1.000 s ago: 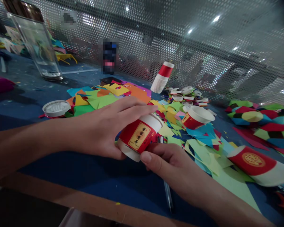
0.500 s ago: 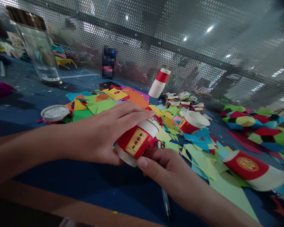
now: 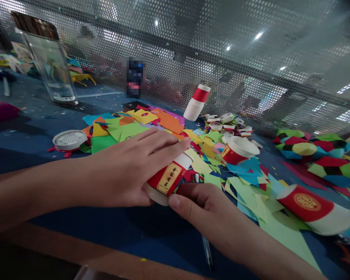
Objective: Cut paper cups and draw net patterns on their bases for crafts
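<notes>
clearly, the left hand [image 3: 142, 167] curves over the red-and-white paper cup [image 3: 172, 181], fingers partly spread across its side towards the upper end, while the right hand [image 3: 210, 210] grips it low down between thumb and curled fingers, some hidden. the cup is tilted over the blue table [image 3: 105, 225], near the brown front edge [image 3: 84, 249], with a pen [image 3: 206, 252] partly hidden by the right hand. beyond lie coloured paper scraps [image 3: 125, 132] and another cup [image 3: 235, 155].
</notes>
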Demonstrator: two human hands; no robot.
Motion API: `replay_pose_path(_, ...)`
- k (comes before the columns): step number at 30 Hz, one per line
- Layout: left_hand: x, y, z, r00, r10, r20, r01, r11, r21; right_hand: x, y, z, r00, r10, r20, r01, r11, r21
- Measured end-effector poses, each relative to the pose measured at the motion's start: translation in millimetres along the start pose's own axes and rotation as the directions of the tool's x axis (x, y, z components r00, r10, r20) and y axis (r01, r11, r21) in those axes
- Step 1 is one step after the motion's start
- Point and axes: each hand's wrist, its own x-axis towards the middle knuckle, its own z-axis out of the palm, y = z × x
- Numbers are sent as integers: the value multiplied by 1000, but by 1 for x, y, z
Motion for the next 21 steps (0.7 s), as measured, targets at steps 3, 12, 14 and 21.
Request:
replay_pose_path(3,0,0,-2,1000,9,6,-9,1000,9,0,0,-2,1000,5,16,-6,1000,25)
replay_pose_path(12,-3,-3,6,1000,16,-7,-16,1000,6,-4,-4,-3,997,22,78,-31,993,110)
replay_pose_path(14,-3,-3,8,999,32,3,-32,999,29,-3,-4,-3,996,33,77,-38,998,58)
replay_pose_path(21,0,3,4,994,106,24,-108,988,106,-1,-6,-1,995,80,66,-78,997,-24)
